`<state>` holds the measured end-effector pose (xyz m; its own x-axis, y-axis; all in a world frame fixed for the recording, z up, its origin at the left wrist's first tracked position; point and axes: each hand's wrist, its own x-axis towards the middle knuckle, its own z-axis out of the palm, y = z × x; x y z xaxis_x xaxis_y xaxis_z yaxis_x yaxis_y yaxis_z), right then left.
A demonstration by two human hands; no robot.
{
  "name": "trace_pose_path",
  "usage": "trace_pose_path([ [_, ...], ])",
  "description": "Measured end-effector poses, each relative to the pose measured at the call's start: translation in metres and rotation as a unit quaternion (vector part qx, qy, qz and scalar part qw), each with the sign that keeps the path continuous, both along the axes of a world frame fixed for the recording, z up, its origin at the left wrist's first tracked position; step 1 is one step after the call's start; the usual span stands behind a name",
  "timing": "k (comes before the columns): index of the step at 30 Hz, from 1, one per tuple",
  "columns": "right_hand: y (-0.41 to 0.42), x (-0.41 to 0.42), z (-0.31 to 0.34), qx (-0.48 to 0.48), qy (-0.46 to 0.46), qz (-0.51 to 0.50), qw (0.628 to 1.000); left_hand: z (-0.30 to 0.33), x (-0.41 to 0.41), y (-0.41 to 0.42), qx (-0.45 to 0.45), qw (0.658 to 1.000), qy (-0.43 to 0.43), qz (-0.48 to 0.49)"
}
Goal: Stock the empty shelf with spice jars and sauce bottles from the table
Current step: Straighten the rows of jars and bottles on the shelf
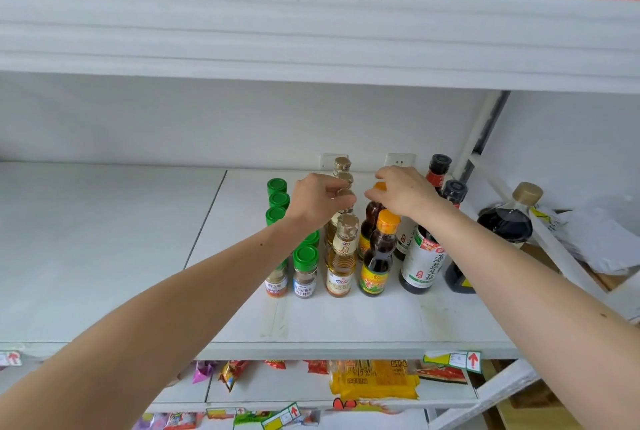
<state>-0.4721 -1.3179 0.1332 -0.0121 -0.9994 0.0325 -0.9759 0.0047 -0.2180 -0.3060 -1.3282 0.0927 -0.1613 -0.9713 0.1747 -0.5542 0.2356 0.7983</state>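
On the white shelf point(346, 325) stand rows running front to back: green-capped spice jars point(304, 270), gold-capped pale sauce bottles point(343, 256), orange-capped dark sauce bottles point(379, 256) and tall black-capped soy bottles point(424, 256). My left hand point(320, 201) pinches the gold cap of a bottle in the middle of its row. My right hand point(403, 190) closes its fingers on the orange cap of a dark bottle behind the front one. Both bottles stand upright on the shelf.
The left part of the shelf point(104, 239) is bare. A large dark bottle point(509, 218) and crumpled white plastic point(595, 239) sit past the shelf's right post. An upper shelf board point(311, 31) hangs overhead. Snack packets point(374, 381) fill the shelf below.
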Motion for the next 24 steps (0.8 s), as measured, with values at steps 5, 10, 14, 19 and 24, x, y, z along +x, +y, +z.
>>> trace_pose_path([
  [5,0.024,-0.005,0.013,-0.04,-0.016,0.016,0.999,0.005,0.009,0.013,-0.047,0.999,-0.021,-0.012],
  [10,0.047,-0.007,0.013,0.019,0.026,0.029,0.999,0.01,0.012,0.029,-0.055,0.995,-0.058,-0.062],
  [14,0.052,-0.004,0.004,0.045,0.06,0.027,0.997,0.008,0.012,0.035,-0.124,0.982,-0.118,-0.076],
  [19,0.05,-0.004,-0.002,0.058,-0.011,0.035,0.998,-0.001,0.009,0.034,-0.128,0.975,-0.164,-0.081],
  [24,0.05,-0.005,-0.003,0.058,-0.014,0.049,0.997,-0.001,0.008,0.035,-0.121,0.977,-0.154,-0.082],
])
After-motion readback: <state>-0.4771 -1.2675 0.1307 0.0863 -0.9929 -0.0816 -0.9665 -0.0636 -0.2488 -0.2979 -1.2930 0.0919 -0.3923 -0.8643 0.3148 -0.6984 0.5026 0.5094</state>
